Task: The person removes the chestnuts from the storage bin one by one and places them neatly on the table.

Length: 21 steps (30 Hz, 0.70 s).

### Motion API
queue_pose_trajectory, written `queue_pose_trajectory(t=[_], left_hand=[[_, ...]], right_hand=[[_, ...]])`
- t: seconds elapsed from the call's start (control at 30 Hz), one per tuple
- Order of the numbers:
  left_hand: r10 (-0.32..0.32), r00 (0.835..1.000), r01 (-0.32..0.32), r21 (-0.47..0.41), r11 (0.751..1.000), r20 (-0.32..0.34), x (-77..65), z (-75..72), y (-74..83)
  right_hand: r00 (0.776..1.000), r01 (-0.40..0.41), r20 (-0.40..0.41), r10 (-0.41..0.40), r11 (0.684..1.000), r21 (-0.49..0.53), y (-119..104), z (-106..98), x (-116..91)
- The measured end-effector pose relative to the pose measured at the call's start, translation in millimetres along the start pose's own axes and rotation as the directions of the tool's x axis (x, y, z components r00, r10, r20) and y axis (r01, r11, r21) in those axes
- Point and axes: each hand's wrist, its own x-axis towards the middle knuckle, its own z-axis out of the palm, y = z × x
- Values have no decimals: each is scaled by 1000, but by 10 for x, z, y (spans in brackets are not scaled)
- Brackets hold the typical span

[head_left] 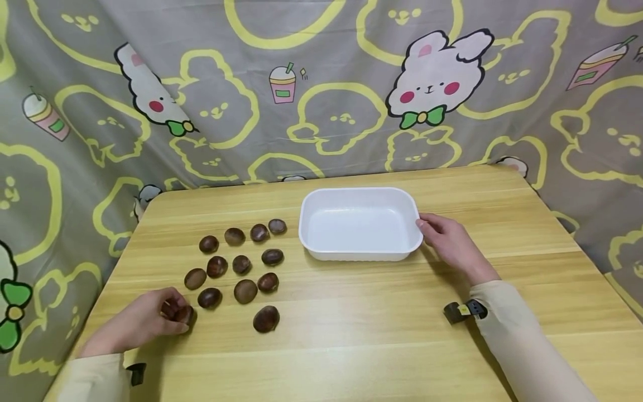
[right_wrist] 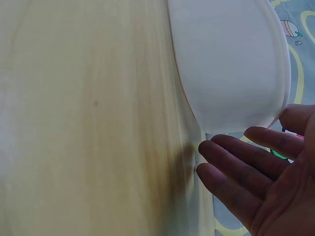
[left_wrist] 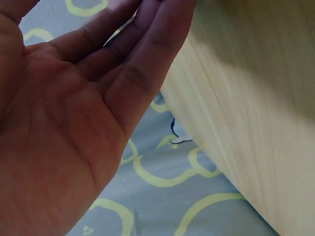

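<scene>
At the left of the table my left hand (head_left: 145, 318) pinches a glossy brown chestnut (head_left: 185, 315) between thumb and fingers. In the left wrist view the palm and fingers of the left hand (left_wrist: 78, 113) fill the upper left, and the chestnut is hidden. Several more chestnuts (head_left: 241, 264) lie scattered to its right, the nearest chestnut (head_left: 209, 298) just beyond the fingertips. My right hand (head_left: 452, 240) grips the right end of a white plastic tray (head_left: 360, 256), thumb at the rim. In the right wrist view the right hand's lower fingers (right_wrist: 231, 191) are spread beside the tray wall.
The wood-grain table (head_left: 351, 335) reaches a cartoon-patterned curtain (head_left: 326, 67) at the back and sides. One chestnut (head_left: 266, 319) lies a little apart, closest to the front. Dark straps show at both wrists.
</scene>
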Motion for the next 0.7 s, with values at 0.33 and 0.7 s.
queue_pose_trajectory(t=[0.33, 0.7], left_hand=[[-39, 999, 39, -6, 999, -24, 25, 47, 48], [38, 999, -39, -48, 998, -2, 31, 101, 51]], right_hand=[[1000, -1, 9, 1, 1000, 4, -16, -3, 8], [1000, 3, 18, -3, 1000, 9, -16, 7, 26]])
